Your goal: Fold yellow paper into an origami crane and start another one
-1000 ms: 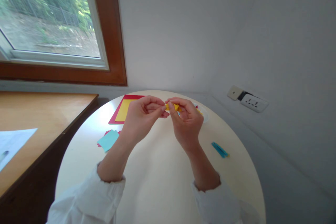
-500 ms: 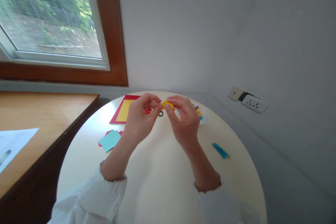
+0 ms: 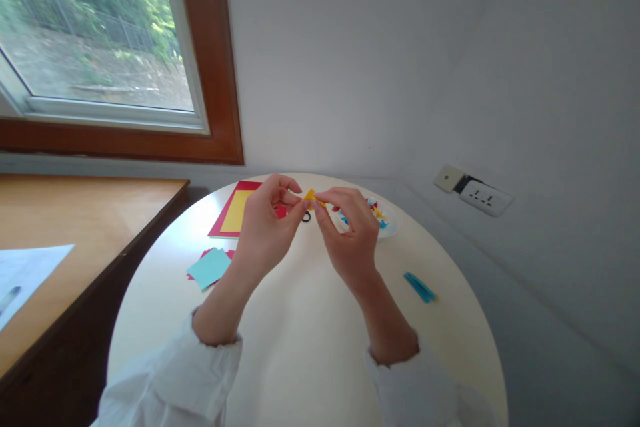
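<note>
A small folded piece of yellow paper [image 3: 311, 196] is held in the air over the far part of the round table, pinched from both sides. My left hand [image 3: 270, 227] grips its left side between thumb and fingers. From the right, my right hand [image 3: 353, 223] pinches it with thumb and forefinger. Behind my hands lies a black ring [image 3: 307, 217], perhaps a scissors handle, the rest of it hidden. Partly covered by my right hand is a clear dish [image 3: 393, 223] with small red, yellow and blue paper pieces.
Red and yellow paper sheets [image 3: 233, 213] lie at the back left of the white round table [image 3: 300, 347]. Nearer are light-blue and red paper squares [image 3: 211, 268]. Blue strips [image 3: 420, 287] rest at the right. A wooden desk [image 3: 125, 207] stands left, a wall socket [image 3: 485, 197] right.
The yellow paper has been turned or folded and now looks narrower, with a corner pointing up. My right hand has shifted slightly down and left; my left hand has barely moved.
</note>
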### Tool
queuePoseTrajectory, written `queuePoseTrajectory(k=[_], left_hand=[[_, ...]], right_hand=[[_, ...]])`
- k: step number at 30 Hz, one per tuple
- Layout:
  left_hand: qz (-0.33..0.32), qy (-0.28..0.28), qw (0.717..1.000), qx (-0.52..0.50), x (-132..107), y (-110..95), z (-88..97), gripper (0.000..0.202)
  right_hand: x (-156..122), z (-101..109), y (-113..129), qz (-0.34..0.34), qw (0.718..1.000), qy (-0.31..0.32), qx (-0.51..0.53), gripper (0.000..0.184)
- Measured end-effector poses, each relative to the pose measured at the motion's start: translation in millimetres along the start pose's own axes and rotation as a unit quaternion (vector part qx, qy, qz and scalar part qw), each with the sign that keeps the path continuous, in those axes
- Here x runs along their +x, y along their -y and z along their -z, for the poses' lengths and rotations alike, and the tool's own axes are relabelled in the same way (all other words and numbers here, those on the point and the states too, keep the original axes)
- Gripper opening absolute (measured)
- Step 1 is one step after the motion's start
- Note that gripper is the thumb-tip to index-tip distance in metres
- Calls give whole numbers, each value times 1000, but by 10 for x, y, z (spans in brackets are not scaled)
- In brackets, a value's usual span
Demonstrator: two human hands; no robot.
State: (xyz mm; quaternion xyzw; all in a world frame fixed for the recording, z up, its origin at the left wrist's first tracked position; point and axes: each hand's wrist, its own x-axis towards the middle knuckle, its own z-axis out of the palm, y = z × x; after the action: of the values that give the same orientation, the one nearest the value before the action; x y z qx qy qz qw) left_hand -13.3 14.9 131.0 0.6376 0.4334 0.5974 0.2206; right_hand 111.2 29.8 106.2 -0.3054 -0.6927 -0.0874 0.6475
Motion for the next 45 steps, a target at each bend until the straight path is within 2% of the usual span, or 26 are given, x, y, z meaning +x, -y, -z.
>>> queuePoseTrajectory(k=[6, 10, 14, 18, 25, 29, 32, 37, 41, 45], left_hand=[[-37, 10, 998, 48, 6, 2, 10, 11], [-64, 46, 996, 51, 24, 49, 21, 16], [-46, 64, 997, -15, 39, 106, 24, 12], [-34, 64, 997, -37, 47, 113, 30, 15], [-40, 68, 995, -60, 46, 104, 37, 11], [-103, 61, 992, -35, 35, 111, 63, 5], [-152, 49, 987, 22, 30, 104, 86, 9], [-194, 39, 976, 85, 30, 88, 102, 12], [-198, 40, 975, 93, 30, 90, 103, 8], [-178, 46, 981, 58, 32, 114, 110, 5]], right_hand=[[-3, 13, -17, -20, 1000, 11, 17, 12], [-22, 6, -63, -107, 991, 20, 74, 9], [-31, -7, -95, -192, 968, 34, 160, 10], [-23, -14, -95, -236, 948, 35, 212, 11], [-27, -10, -99, -218, 948, 24, 232, 8], [-29, 18, -101, -195, 956, 29, 217, 10], [-36, 34, -113, -177, 961, 37, 208, 13], [-56, 26, -136, -161, 962, 39, 216, 12], [-52, 31, -122, -171, 958, 43, 227, 9], [-29, 55, -96, -158, 954, 69, 244, 9]])
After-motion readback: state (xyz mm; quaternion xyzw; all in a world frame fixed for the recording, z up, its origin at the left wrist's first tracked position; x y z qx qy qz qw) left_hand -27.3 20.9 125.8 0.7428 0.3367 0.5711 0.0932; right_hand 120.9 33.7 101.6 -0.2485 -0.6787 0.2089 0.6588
